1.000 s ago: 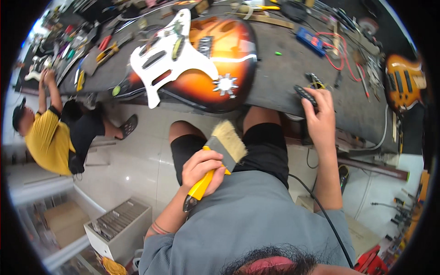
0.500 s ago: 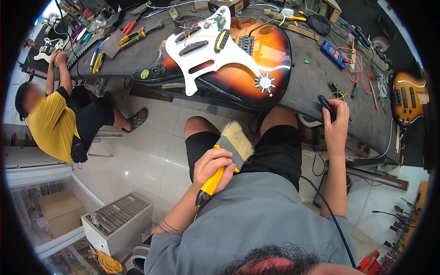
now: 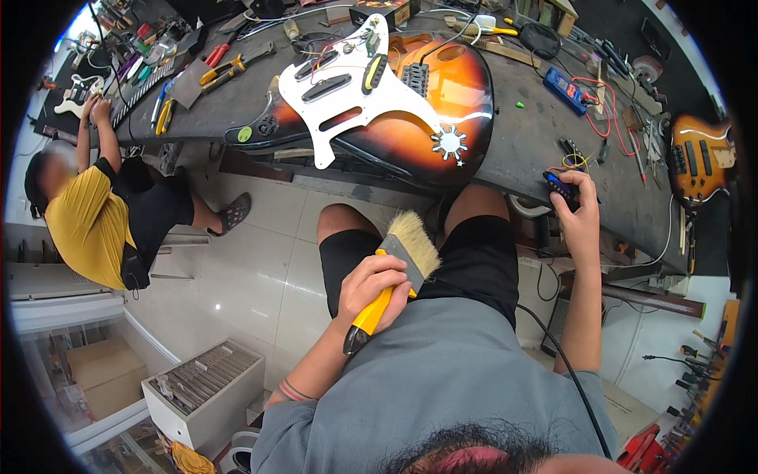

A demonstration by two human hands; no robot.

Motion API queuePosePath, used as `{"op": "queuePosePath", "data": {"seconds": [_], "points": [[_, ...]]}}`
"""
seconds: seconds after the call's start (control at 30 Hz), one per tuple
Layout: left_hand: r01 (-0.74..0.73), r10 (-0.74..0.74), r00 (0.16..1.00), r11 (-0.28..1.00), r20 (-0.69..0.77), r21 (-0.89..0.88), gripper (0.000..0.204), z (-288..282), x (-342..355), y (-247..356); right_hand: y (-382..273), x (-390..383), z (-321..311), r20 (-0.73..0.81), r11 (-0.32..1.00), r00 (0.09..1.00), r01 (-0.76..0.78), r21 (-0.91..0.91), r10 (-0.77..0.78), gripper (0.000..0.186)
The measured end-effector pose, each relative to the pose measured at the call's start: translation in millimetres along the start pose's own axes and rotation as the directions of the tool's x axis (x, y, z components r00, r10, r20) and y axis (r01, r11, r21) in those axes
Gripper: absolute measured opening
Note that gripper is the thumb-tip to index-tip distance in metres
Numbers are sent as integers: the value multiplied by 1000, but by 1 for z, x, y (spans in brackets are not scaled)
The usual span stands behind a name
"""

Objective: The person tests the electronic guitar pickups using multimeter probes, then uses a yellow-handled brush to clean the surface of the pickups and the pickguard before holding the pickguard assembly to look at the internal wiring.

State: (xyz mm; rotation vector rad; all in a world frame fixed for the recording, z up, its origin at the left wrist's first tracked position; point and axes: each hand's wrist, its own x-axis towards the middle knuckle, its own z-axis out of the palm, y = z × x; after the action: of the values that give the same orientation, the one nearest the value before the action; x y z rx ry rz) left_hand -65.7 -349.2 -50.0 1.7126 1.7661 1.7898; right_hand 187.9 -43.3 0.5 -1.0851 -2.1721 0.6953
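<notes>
A wide brush (image 3: 399,253) sits over the person's lap, and a small dark part (image 3: 559,187) is at the near edge of a dark workbench (image 3: 513,142). A sunburst guitar body (image 3: 466,95) lies there under a white plate (image 3: 395,107). A co-worker (image 3: 87,229) stays left, above tiled floor (image 3: 245,276). The left hand (image 3: 373,288) wraps the brush's handle; the right hand (image 3: 579,209), forearm stretched forward, pinches the dark part.
</notes>
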Motion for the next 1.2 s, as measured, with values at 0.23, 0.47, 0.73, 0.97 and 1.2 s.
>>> {"op": "queuePosePath", "data": {"seconds": [0.23,0.47,0.73,0.97,1.2], "points": [[63,-62,998,997,-9,53,22,0,-4,6,3,4,10,-37,996,997,72,61,-70,36],[18,-22,998,997,51,77,27,8,4,7,4,-5,-2,-38,998,998,53,45,-51,36],[20,-17,987,1000,157,-16,38,16,29,26,17,-9,-8,-66,982,980,187,-38,-190,37],[-222,189,974,893,-121,-391,52,35,143,54,23,3,-6,-113,977,970,214,-10,-214,27],[-451,493,811,870,315,-201,35,107,298,15,27,18,3,-175,964,955,255,81,-238,24]]}}
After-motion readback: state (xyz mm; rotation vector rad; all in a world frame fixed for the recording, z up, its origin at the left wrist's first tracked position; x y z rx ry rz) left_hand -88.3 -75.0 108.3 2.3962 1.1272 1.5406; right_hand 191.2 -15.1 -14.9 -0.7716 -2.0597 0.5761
